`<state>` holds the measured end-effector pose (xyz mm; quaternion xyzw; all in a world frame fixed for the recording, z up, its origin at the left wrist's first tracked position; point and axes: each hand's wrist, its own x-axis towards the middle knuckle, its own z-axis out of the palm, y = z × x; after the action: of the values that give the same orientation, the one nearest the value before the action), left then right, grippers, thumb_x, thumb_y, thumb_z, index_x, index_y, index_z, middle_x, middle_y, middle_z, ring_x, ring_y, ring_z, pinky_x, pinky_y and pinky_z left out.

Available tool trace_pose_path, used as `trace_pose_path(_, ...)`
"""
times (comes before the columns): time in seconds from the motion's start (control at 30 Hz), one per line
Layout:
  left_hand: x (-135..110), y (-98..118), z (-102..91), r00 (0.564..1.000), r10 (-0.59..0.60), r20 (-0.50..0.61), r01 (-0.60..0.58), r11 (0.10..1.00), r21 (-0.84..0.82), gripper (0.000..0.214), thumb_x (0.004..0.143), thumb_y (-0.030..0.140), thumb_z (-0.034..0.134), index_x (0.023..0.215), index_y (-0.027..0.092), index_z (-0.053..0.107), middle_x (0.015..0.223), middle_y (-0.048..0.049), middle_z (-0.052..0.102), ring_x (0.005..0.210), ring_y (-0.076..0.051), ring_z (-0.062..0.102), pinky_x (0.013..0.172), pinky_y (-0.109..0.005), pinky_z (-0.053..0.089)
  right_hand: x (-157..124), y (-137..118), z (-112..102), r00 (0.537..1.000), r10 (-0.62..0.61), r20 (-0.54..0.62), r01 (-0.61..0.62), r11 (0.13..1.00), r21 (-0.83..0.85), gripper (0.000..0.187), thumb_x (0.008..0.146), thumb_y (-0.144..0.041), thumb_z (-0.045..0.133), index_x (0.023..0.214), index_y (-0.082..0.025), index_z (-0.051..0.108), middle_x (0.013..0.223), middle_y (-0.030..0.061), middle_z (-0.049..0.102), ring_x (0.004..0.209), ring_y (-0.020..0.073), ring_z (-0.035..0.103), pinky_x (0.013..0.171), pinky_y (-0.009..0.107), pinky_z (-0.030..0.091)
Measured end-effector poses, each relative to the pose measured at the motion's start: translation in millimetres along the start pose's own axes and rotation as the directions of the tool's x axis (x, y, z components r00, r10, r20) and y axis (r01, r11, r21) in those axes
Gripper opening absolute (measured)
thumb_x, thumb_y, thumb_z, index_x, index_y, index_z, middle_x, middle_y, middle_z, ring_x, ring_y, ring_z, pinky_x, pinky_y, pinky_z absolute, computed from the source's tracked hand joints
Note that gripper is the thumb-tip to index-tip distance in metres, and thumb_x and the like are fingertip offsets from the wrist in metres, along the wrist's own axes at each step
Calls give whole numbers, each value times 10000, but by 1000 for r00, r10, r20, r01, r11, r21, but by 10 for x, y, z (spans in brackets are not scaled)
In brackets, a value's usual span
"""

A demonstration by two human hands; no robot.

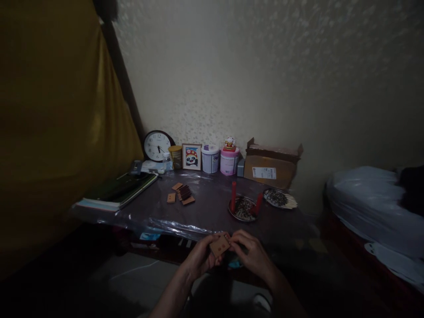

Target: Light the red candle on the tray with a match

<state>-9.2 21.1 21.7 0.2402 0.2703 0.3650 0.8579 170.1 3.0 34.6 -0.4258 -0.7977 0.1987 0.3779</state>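
Both of my hands hold one small brown tile (220, 245) with red marks in front of the near edge of a low table (212, 212). My left hand (200, 258) curls round its left side. My right hand (249, 252) pinches its right side. More brown tiles (183, 194) lie in a loose pile on the table, left of the middle. A round metal dish (244, 209) stands farther right with two red candles (233, 196) upright in it. A second dish with pale sticks (280, 198) lies beside it.
Along the wall stand a round clock (157, 145), a panda picture frame (191, 157), two tubs (211, 158) and an open cardboard box (272, 165). Books (117, 192) lie at the table's left. A yellow curtain (49, 123) hangs left; a plastic-covered bed (371, 201) is right.
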Motion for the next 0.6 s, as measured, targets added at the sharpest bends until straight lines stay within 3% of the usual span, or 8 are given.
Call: trace_pose_path(0.6,34,-13,-90,998,54,24,-57,988,142,387,784,314,523,1123,128,543,755,-81,664,416,-97,549,391,-194,391,-20,43,15,999,22,49,-21,999,-24,108,846,-154,517,853,-215,606,853,10,610,804,135,589,741,233,443)
